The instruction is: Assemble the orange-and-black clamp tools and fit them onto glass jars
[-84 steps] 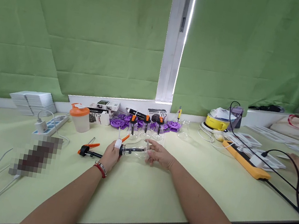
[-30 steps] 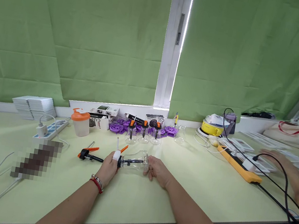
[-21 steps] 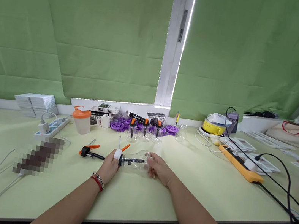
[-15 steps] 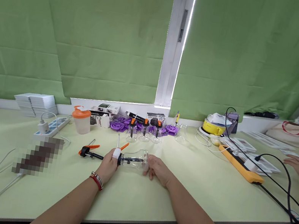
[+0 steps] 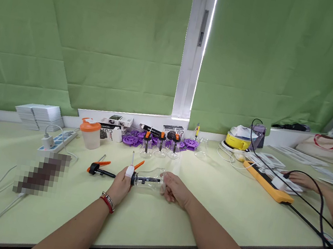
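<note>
A clear glass bottle (image 5: 153, 179) lies sideways between my hands, with a black tube running inside it. My left hand (image 5: 121, 182), one finger wrapped in white, is closed around its black top, from which an orange lever (image 5: 139, 165) sticks out. At the base end, my right hand (image 5: 176, 189) grips the glass with curled fingers. Left of my left hand, another black bottle top (image 5: 94, 169) with a stem and an orange lever rests on the table. Three upright glass bottles (image 5: 160, 146) with black and orange tops stand behind.
Purple round parts (image 5: 130, 140) and small boxes (image 5: 111, 133) line the back, near an empty glass bottle (image 5: 201, 148). An orange-lidded shaker (image 5: 90, 134) stands left. An orange power strip (image 5: 267, 183) with cables lies right, by another person's hand (image 5: 304, 180).
My hands and the bottle stay almost in place; the right fingers shift slightly at the base. The other person's hand at right has moved left, down toward the white frames.
</note>
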Motion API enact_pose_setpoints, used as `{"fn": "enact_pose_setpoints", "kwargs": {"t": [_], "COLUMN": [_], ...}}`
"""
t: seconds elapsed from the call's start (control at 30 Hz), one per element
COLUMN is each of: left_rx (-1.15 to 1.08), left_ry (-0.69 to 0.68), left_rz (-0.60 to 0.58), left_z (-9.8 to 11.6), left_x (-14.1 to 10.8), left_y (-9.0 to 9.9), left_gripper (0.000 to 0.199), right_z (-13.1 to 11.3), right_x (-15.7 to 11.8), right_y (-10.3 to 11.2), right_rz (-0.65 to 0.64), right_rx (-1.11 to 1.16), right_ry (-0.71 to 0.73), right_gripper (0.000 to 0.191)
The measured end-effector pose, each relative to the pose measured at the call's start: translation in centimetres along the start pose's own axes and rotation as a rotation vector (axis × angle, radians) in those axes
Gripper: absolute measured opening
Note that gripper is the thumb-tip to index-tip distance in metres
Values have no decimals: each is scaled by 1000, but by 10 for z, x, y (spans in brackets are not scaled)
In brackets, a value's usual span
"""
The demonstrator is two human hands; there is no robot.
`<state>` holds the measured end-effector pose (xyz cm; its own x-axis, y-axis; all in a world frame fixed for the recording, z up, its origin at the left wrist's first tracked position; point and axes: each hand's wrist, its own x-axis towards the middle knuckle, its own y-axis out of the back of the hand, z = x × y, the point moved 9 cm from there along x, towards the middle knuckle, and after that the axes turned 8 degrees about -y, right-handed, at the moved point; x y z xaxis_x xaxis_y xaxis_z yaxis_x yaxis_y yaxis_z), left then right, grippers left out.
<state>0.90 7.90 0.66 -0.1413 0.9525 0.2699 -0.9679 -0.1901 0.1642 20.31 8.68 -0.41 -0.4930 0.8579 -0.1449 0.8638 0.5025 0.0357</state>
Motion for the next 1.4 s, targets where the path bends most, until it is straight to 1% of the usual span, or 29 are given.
{"fn": "enact_pose_setpoints", "kwargs": {"t": [0.03, 0.1, 0.2, 0.27, 0.33, 0.43, 0.5, 0.57, 0.63, 0.73, 0.8, 0.87, 1.0, 1.07, 1.1, 1.17, 1.2, 1.3, 1.37, 1.4], "left_rx": [-11, -31, -44, -41, -15, 55, 81, 72, 42, -12, -18, 29, 189, 207, 192, 128, 87, -17, -46, -49], "left_ry": [3, 19, 47, 46, -3, -105, -125, -102, -55, 25, 35, -38, -273, -313, -300, -220, -166, -43, -7, 1], "left_rz": [0, 3, 32, 41, 20, -14, -27, -23, 7, 60, 73, 35, -39, -41, -41, -20, 4, 50, 39, 29], "left_z": [1, 2, 4, 6, 11, 19, 20, 17, 11, 0, -3, 3, 26, 30, 29, 22, 17, 8, 6, 6], "left_x": [0, 0, -1, -2, -3, -4, -4, -3, -1, 2, 3, 4, 1, 0, 1, 2, 3, 1, -1, -1], "left_y": [0, 0, 1, 1, 0, -2, -3, -2, 0, 4, 6, 4, 1, 1, 1, 3, 5, 6, 2, 1], "left_gripper": [51, 49, 50, 51, 51, 49, 49, 50, 50, 51, 50, 48, 41, 40, 40, 41, 41, 41, 42, 43], "right_z": [-1, -7, -22, -26, -23, -12, -6, -3, -5, -17, -23, -21, -5, 0, 2, 1, -3, -23, -31, -33], "right_x": [0, -4, -11, -14, -12, -4, 0, 2, 0, -7, -10, -8, 1, 4, 4, 2, 0, -9, -14, -15], "right_y": [1, 4, 3, 2, 3, 4, 4, 4, 3, 1, -1, -1, 1, 2, 3, 3, 3, 0, -4, -6], "right_rz": [19, 50, 41, 32, 45, 69, 77, 70, 58, 39, 29, 36, 74, 87, 88, 79, 70, 52, 40, 38], "right_rx": [-5, -12, -15, -18, -6, 14, 16, 11, 9, -1, -7, 4, -3, -21, -22, -8, -3, -20, -43, -49], "right_ry": [3, 56, 180, 212, 178, 79, 34, 11, 22, 118, 163, 130, 18, -9, -20, -16, 12, 163, 226, 232], "right_gripper": [62, 65, 76, 79, 76, 71, 69, 72, 73, 78, 85, 83, 65, 65, 67, 72, 74, 78, 80, 78]}}
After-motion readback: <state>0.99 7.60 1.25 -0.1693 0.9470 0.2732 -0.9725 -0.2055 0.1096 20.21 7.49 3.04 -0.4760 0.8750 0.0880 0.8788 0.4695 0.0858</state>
